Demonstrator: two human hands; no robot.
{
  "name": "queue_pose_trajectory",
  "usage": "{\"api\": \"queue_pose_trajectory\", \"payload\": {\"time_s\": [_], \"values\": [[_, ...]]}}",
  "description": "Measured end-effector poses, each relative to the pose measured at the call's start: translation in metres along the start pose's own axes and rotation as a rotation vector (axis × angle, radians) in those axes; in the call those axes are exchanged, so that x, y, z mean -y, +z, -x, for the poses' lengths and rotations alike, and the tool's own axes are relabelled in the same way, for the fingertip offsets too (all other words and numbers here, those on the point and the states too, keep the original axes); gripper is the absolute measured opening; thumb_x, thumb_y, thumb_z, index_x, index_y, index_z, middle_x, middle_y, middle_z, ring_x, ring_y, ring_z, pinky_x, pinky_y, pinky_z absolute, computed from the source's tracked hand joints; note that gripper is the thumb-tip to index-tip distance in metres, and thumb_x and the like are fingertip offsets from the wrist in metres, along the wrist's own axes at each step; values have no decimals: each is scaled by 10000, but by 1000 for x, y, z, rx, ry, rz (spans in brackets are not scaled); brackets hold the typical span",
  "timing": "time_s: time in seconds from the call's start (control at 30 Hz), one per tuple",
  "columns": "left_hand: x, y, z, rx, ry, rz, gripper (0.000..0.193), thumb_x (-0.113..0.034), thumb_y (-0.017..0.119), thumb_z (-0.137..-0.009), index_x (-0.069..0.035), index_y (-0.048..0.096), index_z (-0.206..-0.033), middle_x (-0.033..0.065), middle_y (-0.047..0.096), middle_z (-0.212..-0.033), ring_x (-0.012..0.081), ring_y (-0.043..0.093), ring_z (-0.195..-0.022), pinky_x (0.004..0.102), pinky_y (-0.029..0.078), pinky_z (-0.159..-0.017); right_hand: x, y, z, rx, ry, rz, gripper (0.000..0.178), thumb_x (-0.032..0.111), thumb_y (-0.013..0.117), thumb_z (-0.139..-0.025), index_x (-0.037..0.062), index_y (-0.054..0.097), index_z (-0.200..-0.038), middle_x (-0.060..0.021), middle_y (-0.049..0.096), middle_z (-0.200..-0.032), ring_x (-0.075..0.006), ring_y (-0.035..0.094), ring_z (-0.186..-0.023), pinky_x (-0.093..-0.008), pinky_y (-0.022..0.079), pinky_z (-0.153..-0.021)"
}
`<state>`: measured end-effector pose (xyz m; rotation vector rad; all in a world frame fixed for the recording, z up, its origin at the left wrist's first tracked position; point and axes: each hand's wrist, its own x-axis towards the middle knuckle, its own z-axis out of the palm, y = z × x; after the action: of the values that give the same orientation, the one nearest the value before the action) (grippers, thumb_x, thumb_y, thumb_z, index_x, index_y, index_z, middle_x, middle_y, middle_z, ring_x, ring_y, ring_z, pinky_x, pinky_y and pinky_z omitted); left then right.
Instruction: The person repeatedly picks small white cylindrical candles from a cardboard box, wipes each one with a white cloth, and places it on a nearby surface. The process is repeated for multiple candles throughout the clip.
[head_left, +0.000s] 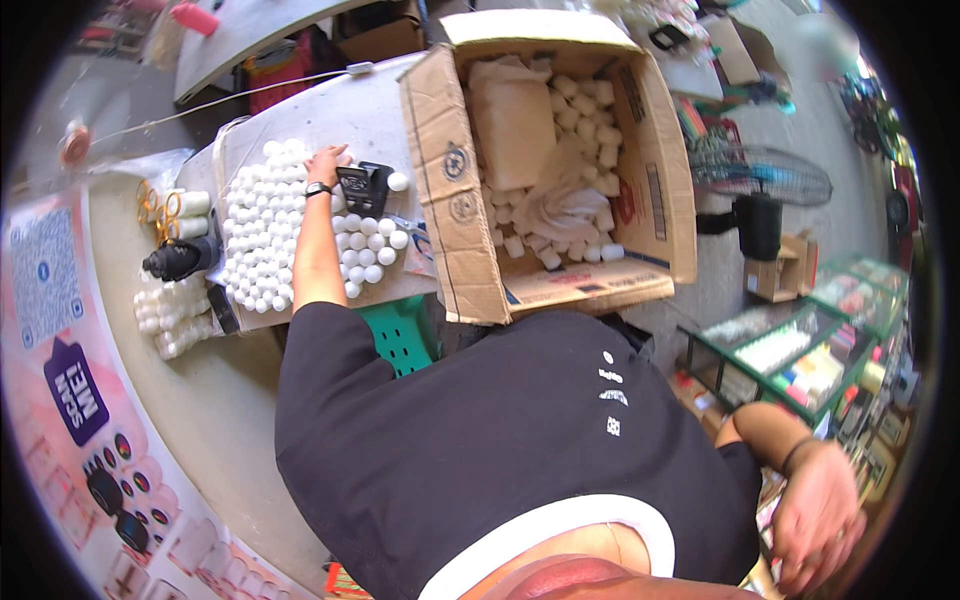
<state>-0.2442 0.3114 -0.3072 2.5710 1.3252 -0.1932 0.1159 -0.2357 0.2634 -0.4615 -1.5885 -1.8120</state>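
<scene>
My left hand [325, 164] reaches out over the table among many small white round-topped pieces [268, 215], its fingers stretched beside a black square case [363, 190]. Nothing shows in that hand, though its fingertips are small in view. A dark watch sits on the wrist. The white pieces stand packed close together, and a single one [398, 182] is apart, to the right of the case. My right hand [818, 515] hangs low at my right side, away from the table, fingers loosely apart and holding nothing.
A large open cardboard box [455, 195] stands at the table's right, with white cylinders [590, 115] and wrapping inside. Scissors [165, 212], a black bottle [178, 260] and bagged white pieces [172, 315] lie at the left edge. A fan [760, 215] and glass display case [770, 345] stand right.
</scene>
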Motion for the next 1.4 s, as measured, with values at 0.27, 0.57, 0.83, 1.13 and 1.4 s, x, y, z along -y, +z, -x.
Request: {"api": "queue_pose_trajectory", "payload": {"time_s": [0.27,0.57,0.83,1.13,1.4], "values": [[29,-41,42,-650,-112,273,363,-385,591,-852,-175,626,-1146,118,664,-955,255,616,-912,434,439,-788,94,51,188,1111,1173,-619,296,220,461,-909,-15,593,-1032,-166,609,-1008,-261,596,-921,-350,472,-824],[-230,-252,172,-853,211,599,463,-463,405,-952,-94,685,-958,25,608,-616,129,591,-618,291,428,-596,287,61,349,1916,1182,-591,586,406,631,-797,-62,481,-1119,-224,546,-1081,-373,541,-1020,-481,463,-839],[-385,-214,164,-220,270,529,446,-305,515,-927,-38,451,-1279,134,586,-962,223,593,-858,333,473,-753,299,78,389,1781,1384,-490,330,216,614,-747,29,598,-1019,-227,525,-1117,-382,465,-1104,-465,436,-886],[-420,-143,114,136,269,56,327,-288,487,-916,23,498,-1016,250,567,-978,418,591,-892,461,483,-792,180,32,266,1682,1732,-1152,316,290,441,-923,6,555,-1002,-233,620,-812,-436,572,-779,-458,455,-694],[-462,-77,-10,-323,568,-57,310,-160,540,-830,-62,560,-1123,113,539,-1187,303,510,-1097,437,465,-857,127,-29,245,1246,1963,-1279,370,281,367,-972,-9,514,-1148,-234,593,-1014,-366,583,-865,-370,450,-755]]}}
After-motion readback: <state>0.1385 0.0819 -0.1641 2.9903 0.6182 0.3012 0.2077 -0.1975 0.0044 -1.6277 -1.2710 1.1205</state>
